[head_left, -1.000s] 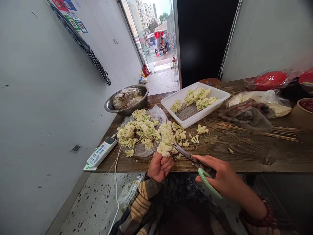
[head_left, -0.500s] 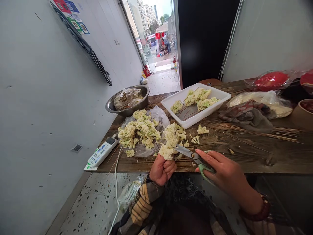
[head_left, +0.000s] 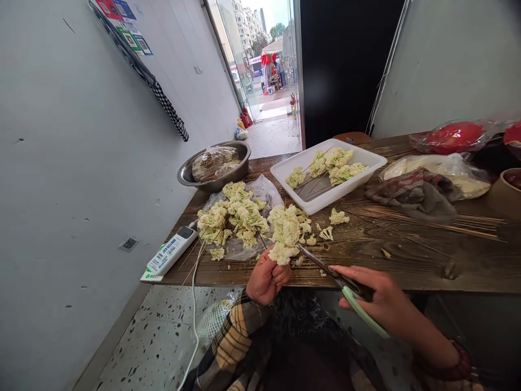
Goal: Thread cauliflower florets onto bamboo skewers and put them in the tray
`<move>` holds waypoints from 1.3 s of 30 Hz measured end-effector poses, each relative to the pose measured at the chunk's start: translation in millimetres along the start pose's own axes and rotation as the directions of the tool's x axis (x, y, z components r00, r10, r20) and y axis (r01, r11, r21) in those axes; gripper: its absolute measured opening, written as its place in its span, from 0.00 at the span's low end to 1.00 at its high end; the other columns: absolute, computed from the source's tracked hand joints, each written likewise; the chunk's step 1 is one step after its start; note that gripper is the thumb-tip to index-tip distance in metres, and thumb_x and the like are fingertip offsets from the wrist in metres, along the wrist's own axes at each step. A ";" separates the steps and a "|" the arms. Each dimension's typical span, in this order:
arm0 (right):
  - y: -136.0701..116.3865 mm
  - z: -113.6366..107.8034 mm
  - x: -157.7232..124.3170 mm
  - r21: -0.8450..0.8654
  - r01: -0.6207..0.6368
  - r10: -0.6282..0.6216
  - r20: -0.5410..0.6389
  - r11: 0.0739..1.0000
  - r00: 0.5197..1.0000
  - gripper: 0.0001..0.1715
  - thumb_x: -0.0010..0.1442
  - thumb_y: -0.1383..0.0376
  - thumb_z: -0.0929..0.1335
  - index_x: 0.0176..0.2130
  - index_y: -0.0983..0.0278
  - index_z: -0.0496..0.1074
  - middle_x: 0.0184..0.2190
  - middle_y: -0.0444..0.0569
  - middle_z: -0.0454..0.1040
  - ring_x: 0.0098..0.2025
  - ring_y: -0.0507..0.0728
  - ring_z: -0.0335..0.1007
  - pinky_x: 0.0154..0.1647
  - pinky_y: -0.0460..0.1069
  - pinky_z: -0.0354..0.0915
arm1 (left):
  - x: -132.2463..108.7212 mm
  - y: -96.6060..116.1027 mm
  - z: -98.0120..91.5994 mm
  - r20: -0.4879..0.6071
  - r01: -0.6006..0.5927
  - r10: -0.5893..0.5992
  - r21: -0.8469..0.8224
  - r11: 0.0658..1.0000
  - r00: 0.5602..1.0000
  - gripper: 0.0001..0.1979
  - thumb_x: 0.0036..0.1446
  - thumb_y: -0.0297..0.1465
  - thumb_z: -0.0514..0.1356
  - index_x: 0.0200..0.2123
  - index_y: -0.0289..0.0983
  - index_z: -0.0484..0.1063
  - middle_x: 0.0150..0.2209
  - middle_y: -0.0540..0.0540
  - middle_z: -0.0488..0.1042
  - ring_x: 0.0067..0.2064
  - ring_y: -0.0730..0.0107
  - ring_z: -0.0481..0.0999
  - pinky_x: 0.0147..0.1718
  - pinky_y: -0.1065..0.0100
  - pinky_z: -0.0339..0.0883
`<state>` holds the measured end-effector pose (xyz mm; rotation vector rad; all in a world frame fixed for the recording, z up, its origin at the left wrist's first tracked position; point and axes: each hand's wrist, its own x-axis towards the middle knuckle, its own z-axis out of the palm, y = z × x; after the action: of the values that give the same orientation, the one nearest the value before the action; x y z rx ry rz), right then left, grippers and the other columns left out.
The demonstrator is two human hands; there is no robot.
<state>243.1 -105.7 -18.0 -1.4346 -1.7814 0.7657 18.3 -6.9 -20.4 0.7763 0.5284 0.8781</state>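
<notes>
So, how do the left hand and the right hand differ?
The left hand is closed at the lower end of a cauliflower bunch; the right hand grips the green-handled scissors. The left hand has a plaid sleeve at its wrist, the right hand a dark red bracelet. Both are bare.

Over on the wall (head_left: 101, 179), a checkered cloth (head_left: 173, 115) hangs near printed cards (head_left: 129, 39); red fire extinguishers (head_left: 246, 118) stand by the doorway; a crumpled rag (head_left: 415, 193) lies on the table (head_left: 366, 250).

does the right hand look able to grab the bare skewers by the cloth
Probably not while the right hand holds the scissors, though the bare skewers stick out past the cloth.
</notes>
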 end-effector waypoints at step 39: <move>-1.4 -40.0 18.5 0.481 -0.485 0.127 0.602 0.731 0.788 0.33 0.49 0.53 0.72 0.51 0.65 0.72 0.25 0.42 0.66 0.23 0.47 0.57 0.22 0.43 0.57 | 3.5 9.3 -6.3 0.045 0.126 -0.145 0.282 0.951 0.988 0.19 0.50 0.43 0.64 0.23 0.35 0.63 0.13 0.58 0.50 0.15 0.84 0.45 0.15 0.76 0.37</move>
<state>272.8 -87.4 8.9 -1.1261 -1.4106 1.9056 11.4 2.2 -17.3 1.0090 0.6486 0.6557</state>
